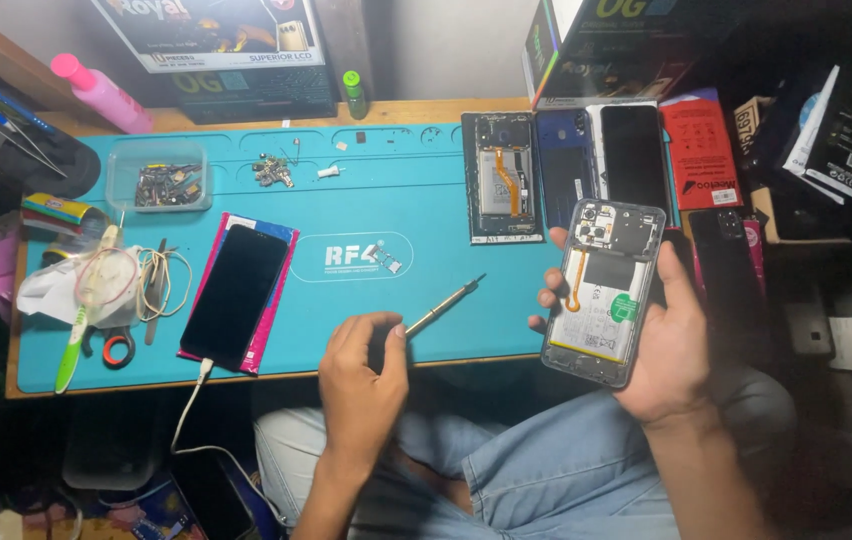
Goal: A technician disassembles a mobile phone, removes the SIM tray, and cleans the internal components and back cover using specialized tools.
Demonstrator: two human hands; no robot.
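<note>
My right hand holds an opened phone with its back cover off, battery and orange flex cable showing, raised above the right end of the blue work mat. My left hand grips a thin screwdriver near the mat's front edge, its tip pointing up and right toward the held phone. Another opened phone lies on the mat beyond them.
A black phone on a pink case lies at mat left with a white cable plugged in. A clear tray of small parts, a pink bottle, loose cables, tape, stacked phones and boxes surround the mat.
</note>
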